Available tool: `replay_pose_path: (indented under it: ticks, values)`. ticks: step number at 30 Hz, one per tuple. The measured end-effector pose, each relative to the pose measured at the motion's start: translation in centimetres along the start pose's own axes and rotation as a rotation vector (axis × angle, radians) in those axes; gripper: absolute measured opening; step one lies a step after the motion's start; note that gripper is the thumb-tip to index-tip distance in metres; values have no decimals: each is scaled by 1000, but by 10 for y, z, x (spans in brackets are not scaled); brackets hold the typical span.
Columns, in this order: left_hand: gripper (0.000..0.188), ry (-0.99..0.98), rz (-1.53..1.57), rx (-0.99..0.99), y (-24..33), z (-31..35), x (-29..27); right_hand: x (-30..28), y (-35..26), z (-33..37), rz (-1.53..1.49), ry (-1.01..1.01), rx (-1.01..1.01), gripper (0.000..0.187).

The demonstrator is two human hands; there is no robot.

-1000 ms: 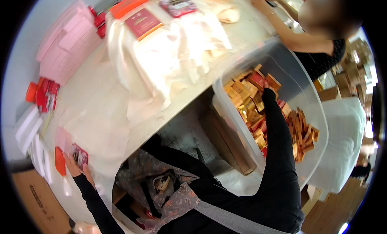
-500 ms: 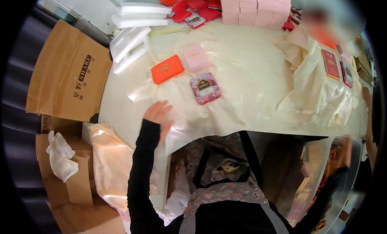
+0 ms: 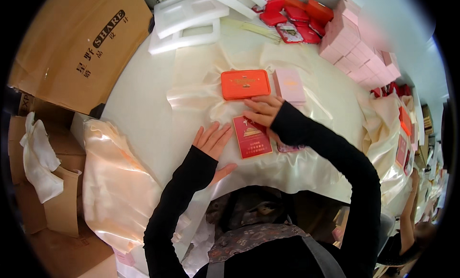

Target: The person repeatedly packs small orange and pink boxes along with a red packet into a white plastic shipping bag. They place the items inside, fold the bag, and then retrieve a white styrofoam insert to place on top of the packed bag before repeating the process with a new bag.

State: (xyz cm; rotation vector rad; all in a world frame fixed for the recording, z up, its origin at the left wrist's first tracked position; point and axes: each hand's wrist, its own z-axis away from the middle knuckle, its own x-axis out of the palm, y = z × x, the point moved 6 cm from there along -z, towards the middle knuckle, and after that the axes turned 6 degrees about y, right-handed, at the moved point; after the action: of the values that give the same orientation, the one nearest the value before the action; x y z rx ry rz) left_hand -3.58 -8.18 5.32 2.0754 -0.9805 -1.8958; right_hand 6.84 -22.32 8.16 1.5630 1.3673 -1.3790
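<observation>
Red box [image 3: 252, 140] at mid-frame, flat on the cloth [image 3: 314, 170] over the counter [image 3: 132, 93], turned slightly askew. From where I stand, hands apart. Left hand [image 3: 213, 141] bare-palmed, fingers spread, tips just beside the box's left edge; contact, can't tell. Right hand [image 3: 263, 109] over the box's top right corner, fingers stretched out; whether it grips or only rests, can't tell.

Orange tin [image 3: 245, 85] above the box, pink box [image 3: 289, 85] upper right of it, floral tin [image 3: 289, 147] just right, partly behind the right hand. Carton [image 3: 81, 53] upper left, pink stack [image 3: 357, 45] upper right.

Handling, my judgement: steer the red box by its edges, light fingertips, left hand as a stop. Slide it slowly; the cloth looks slippery and would ruck. Keep the right wrist clear of the floral tin, easy to nudge.
</observation>
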Motion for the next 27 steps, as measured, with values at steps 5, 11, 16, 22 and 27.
replay_pose_path:
  ticks: [5,11,16,22,27]
  values:
    - [85,27,52,19,-6,-11,-5,9,-22,23,-90,51,52,80]
    - [80,47,64,29,-8,-28,-11,15,-27,13,-31,49,103,76]
    - [71,-39,-107,92,-4,-43,-12,15,-25,16,-47,65,111,76]
    - [67,-59,-199,107,-1,-39,-3,31,-36,30,-13,166,188,75]
    - [46,-64,-250,235,9,-81,-29,9,-22,11,39,-25,131,60]
